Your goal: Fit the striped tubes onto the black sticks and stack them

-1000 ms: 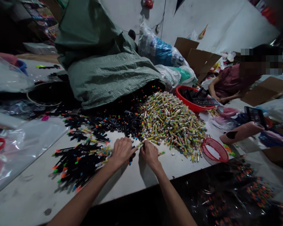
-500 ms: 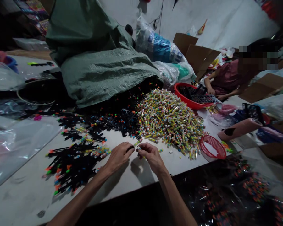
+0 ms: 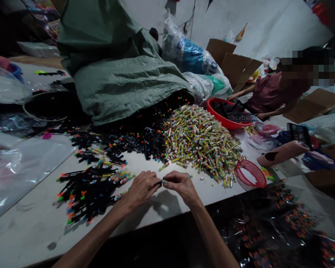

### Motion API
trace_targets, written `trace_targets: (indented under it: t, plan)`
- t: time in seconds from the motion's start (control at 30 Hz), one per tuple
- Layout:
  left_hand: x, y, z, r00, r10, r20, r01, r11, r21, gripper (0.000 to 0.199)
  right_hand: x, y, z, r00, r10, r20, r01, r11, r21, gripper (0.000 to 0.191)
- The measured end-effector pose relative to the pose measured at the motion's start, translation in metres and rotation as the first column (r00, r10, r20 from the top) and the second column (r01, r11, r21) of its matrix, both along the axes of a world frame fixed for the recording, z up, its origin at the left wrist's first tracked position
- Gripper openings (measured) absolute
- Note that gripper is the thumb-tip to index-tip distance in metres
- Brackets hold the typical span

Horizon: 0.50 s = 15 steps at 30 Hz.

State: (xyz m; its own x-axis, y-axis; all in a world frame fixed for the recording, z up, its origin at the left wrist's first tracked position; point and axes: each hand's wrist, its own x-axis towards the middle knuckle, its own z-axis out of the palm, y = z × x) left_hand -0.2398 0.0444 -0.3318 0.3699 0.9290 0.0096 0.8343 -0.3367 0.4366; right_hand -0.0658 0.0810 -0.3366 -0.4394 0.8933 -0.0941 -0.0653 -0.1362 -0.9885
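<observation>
Black toy guns and bright little tubes, hands right in the middle

So the left hand (image 3: pixel 145 188) and right hand (image 3: pixel 181 184) meet just below the centre of the frame, over a white table (image 3: pixel 25 230). The right one's got a tiny piece (image 3: pixel 164 181) pinched between thumb and finger. Left fingers are curled in close to it, but I honestly can't tell what they're gripping.

A loose tube (image 3: pixel 163 166) lies just above the hands, near the big tube pile (image 3: pixel 202 143) right of centre. Black toy guns (image 3: pixel 92 190) with orange and green bits are heaped at lower left. Green sack (image 3: pixel 131 87) slumps across the upper left, and a red basket (image 3: pixel 250 174) sits right of the pile.
</observation>
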Motion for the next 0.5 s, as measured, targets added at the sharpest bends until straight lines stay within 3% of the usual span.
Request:
trace_targets:
  t: [0.17,0.37,0.43,0.5]
  plan:
    - [-0.001,-0.004,-0.002,0.998,-0.045,0.036,0.044,0.999,0.028,0.022,0.004,-0.001,0.004,0.997,0.059,0.054,-0.065,0.99,0.126,0.015]
    - [-0.011,-0.012,-0.002,0.944,-0.179,0.277,0.206,0.976,-0.069,0.024,0.008,-0.009,0.011,0.952,0.176,0.252,-0.217,0.965,0.145,0.009]
    - [-0.014,-0.015,-0.005,0.932,-0.157,0.327,0.209,0.97,-0.129,0.024,0.004,-0.015,0.013,0.925,0.209,0.316,-0.271,0.948,0.168,0.007]
    - [-0.017,-0.02,-0.006,0.915,-0.057,0.399,0.162,0.958,-0.235,0.023,-0.003,-0.022,0.015,0.889,0.228,0.398,-0.334,0.916,0.22,0.008]
